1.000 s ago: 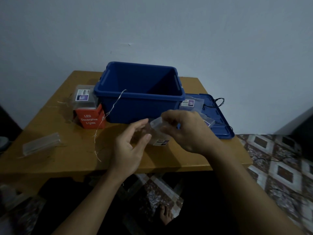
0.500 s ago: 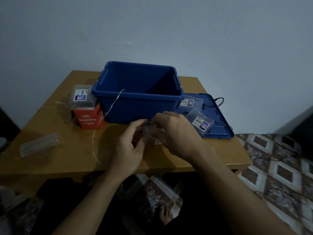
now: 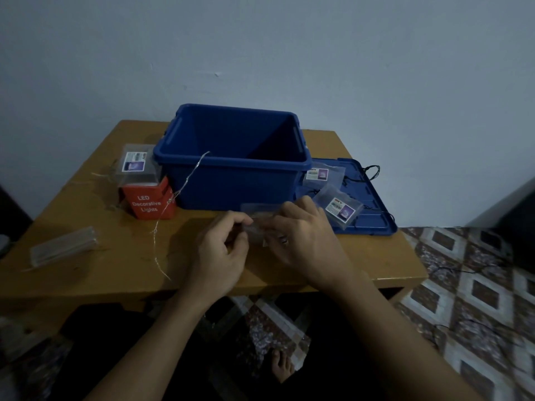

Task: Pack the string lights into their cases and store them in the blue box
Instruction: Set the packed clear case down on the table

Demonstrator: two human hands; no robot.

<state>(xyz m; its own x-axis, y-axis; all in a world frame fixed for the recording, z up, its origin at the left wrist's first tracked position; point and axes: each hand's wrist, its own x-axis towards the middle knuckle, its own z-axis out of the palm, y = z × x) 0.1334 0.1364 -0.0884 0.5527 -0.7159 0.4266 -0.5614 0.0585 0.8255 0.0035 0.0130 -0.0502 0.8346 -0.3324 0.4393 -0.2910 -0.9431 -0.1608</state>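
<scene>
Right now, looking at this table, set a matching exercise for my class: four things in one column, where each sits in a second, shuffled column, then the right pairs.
Things
1. blue box
2. red carton
3. blue lid
4. nearest clear case

Places
A. flat on the table, right of the box, labelled cases lying on it
B. pinched between left hand and right hand
C. open, at the table's back middle
D. left of the box, another clear case on top

Pairs: 1-C; 2-D; 3-A; 4-B
</scene>
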